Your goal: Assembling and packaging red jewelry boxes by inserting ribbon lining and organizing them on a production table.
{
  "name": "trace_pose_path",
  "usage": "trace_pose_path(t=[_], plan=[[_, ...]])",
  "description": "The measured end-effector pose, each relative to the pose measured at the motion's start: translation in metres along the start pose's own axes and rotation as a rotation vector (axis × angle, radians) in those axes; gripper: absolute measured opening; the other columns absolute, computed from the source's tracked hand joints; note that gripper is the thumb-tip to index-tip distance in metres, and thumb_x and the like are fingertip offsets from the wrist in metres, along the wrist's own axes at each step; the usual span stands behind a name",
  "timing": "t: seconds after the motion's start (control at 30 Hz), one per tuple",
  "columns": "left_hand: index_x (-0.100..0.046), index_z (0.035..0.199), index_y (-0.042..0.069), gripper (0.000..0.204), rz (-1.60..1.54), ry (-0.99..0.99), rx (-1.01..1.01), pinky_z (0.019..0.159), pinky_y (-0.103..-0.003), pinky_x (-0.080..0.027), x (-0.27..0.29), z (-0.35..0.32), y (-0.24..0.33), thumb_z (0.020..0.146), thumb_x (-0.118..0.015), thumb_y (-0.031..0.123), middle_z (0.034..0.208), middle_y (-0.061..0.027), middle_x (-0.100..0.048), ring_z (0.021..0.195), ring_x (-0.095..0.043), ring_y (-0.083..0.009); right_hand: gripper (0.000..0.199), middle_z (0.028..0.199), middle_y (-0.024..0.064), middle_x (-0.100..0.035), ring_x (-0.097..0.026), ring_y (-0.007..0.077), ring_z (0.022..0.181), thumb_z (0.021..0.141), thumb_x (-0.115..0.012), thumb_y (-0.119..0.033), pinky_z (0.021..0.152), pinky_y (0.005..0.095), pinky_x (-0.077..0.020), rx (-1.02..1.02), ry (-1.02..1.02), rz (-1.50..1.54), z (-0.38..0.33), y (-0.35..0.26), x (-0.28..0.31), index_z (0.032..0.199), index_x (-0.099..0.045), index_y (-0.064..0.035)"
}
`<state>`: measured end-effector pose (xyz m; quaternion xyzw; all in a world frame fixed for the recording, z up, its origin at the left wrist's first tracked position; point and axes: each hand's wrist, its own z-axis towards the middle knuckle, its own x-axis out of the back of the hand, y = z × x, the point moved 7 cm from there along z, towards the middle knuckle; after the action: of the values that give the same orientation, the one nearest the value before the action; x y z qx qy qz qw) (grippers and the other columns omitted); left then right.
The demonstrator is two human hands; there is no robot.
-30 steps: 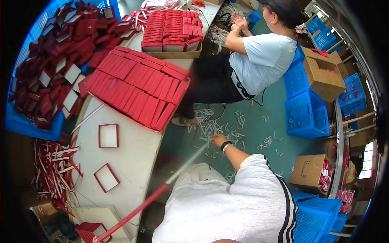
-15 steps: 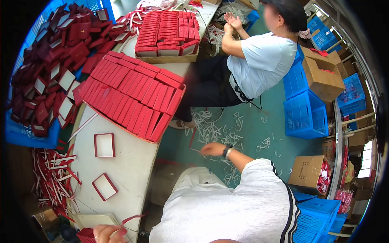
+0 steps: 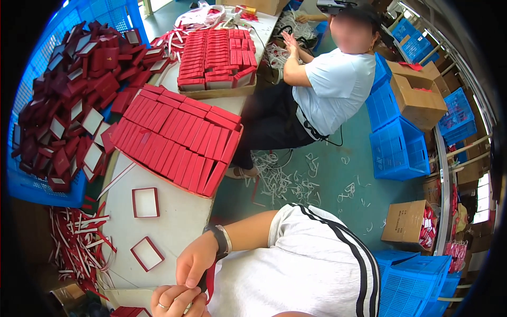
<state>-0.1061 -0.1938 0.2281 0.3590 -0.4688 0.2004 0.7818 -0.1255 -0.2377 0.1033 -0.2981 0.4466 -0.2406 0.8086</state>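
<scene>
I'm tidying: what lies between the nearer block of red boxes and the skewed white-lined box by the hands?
Another red box, white inside, lies there on the white tabletop, in the head view.

Between nine and ten o'clock, crate (image 3: pixel 58 196) heaped with loose boxes (image 3: pixel 68 113); inward, on table (image 3: pixel 174 227), block of stacked boxes (image 3: pixel 179 140), with loaded tray (image 3: pixel 227 92) behind at eleven. On table toward eight, two open boxes (image 3: pixel 146 203), one beyond the other. At seven, right hand (image 3: pixel 195 259) against left hand (image 3: pixel 177 301), ribbon (image 3: pixel 211 280) beside. At four, carton (image 3: pixel 402 222) just behind crates (image 3: pixel 414 288).
</scene>
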Motion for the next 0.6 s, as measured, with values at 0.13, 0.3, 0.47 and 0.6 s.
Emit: trace_pose_path(t=[0.13,0.3,0.47,0.6], plan=[[-0.069,0.087,0.004,0.022,0.008,0.105,-0.004,0.072,-0.037,-0.048,0.004,-0.016,-0.002,0.066,-0.066,0.009,0.096,-0.0065,-0.064,0.085,-0.062,-0.0241,0.027,0.093,0.0108,-0.066,-0.059,0.0138,0.09,0.094,-0.058,-0.019,0.082,0.0275,-0.0463,0.004,-0.02,0.076,0.004,0.014,-0.002,0.099,-0.061,0.0072],[-0.07,0.09,0.003,0.023,0.046,0.193,0.025,0.069,-0.037,-0.048,0.009,-0.035,-0.004,0.068,-0.065,0.012,0.097,-0.0076,-0.065,0.084,-0.062,-0.0252,0.02,0.098,0.0127,-0.067,-0.061,0.0169,0.09,0.091,-0.06,-0.009,0.083,0.0294,-0.0479,-0.091,0.029,0.038,0.01,0.026,0.002,0.101,-0.062,0.0085],[-0.07,0.093,0.004,0.026,0.161,0.2,0.044,0.066,-0.038,-0.048,0.012,-0.049,-0.001,0.072,-0.065,0.017,0.101,-0.009,-0.064,0.081,-0.062,-0.0261,0.021,0.093,0.0115,-0.067,-0.061,0.0173,0.086,0.094,-0.056,-0.012,0.08,0.0296,-0.0473,-0.126,-0.114,0.048,0.021,0.043,-0.009,0.096,-0.063,0.0073],[-0.07,0.097,0.004,0.027,0.166,0.27,-0.015,0.066,-0.039,-0.048,0.016,-0.068,0.0,0.074,-0.065,0.018,0.102,-0.0113,-0.063,0.08,-0.062,-0.0273,0.025,0.087,0.0092,-0.066,-0.06,0.0153,0.08,0.096,-0.053,-0.017,0.075,0.029,-0.0458,-0.075,-0.207,0.115,0.03,0.043,-0.023,0.091,-0.066,0.0037]])
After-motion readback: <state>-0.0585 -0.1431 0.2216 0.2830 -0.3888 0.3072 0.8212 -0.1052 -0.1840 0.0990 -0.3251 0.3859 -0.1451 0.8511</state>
